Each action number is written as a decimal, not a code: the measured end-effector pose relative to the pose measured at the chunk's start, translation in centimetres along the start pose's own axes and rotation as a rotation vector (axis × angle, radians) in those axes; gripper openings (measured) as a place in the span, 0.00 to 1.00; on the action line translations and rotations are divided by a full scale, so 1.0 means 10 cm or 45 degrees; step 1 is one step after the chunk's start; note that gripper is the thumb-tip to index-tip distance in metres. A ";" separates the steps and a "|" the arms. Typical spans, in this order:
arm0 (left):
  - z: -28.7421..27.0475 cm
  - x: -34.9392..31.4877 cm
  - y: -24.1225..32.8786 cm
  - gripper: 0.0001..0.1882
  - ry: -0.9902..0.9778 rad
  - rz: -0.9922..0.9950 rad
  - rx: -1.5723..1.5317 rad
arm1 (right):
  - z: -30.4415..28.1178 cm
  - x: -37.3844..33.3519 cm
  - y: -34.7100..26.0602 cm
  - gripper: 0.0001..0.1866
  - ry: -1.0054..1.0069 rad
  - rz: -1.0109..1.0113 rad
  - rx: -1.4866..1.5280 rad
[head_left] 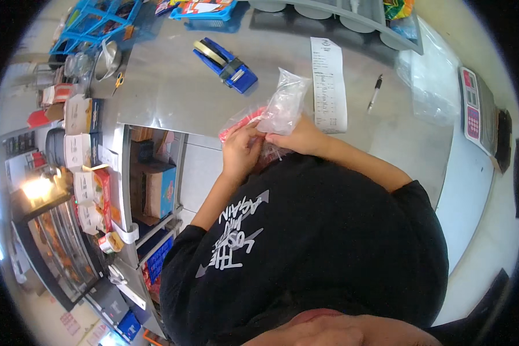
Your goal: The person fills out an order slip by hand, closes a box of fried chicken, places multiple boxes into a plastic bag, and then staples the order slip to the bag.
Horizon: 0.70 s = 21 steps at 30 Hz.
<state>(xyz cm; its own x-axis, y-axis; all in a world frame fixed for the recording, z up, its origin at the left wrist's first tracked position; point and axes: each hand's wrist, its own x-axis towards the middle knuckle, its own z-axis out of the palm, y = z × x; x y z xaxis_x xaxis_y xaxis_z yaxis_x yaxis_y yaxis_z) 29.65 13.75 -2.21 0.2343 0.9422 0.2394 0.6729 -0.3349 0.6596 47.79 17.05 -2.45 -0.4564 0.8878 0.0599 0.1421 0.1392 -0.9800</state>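
Note:
At the metal table's near edge, close against my black shirt, both my hands meet at a transparent plastic bag (pixel 285 104) with whitish contents. My left hand (pixel 241 151) has its thumb and fingers pinched together on the bag's lower end. Fingers of my right hand (pixel 300 137) wrap the bag from the other side, partly hidden behind it. Red plastic packaging (pixel 232 130) shows under and beside the bag, by my left fingers. What lies inside either one is too unclear to name. Beyond the bag stands a blue tape dispenser (pixel 228 66), and a printed receipt (pixel 328 86) lies to its right.
On the metal table (pixel 167 75), a pen (pixel 375 92) lies right of the receipt. Farther right are plastic bags (pixel 435 75) and a weighing scale (pixel 473 106). Scissors (pixel 118 83) and a metal bowl (pixel 108 60) sit far left. A grey compartment tray (pixel 380 23) borders the back.

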 end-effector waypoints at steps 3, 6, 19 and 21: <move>0.00 -0.01 0.00 0.06 0.061 0.030 -0.012 | -0.10 0.00 0.00 0.24 -0.263 -0.143 -0.054; -0.01 0.02 0.06 0.06 0.027 -0.026 -0.036 | -0.15 0.06 0.02 0.24 -0.409 -0.480 -0.244; -0.05 0.04 0.04 0.06 -0.045 -0.231 -0.147 | -0.05 0.05 -0.10 0.20 -0.169 -0.062 -0.107; -0.06 0.05 0.06 0.05 -0.076 -0.265 -0.144 | -0.03 0.04 -0.06 0.21 -0.130 -0.042 -0.152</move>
<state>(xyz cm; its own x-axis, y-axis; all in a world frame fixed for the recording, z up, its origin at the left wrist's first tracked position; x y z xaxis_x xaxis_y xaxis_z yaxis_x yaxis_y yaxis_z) 29.74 13.98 -1.26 0.1419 0.9886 0.0498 0.6288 -0.1289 0.7668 47.74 17.44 -1.75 -0.5484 0.8336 0.0660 0.2261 0.2238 -0.9481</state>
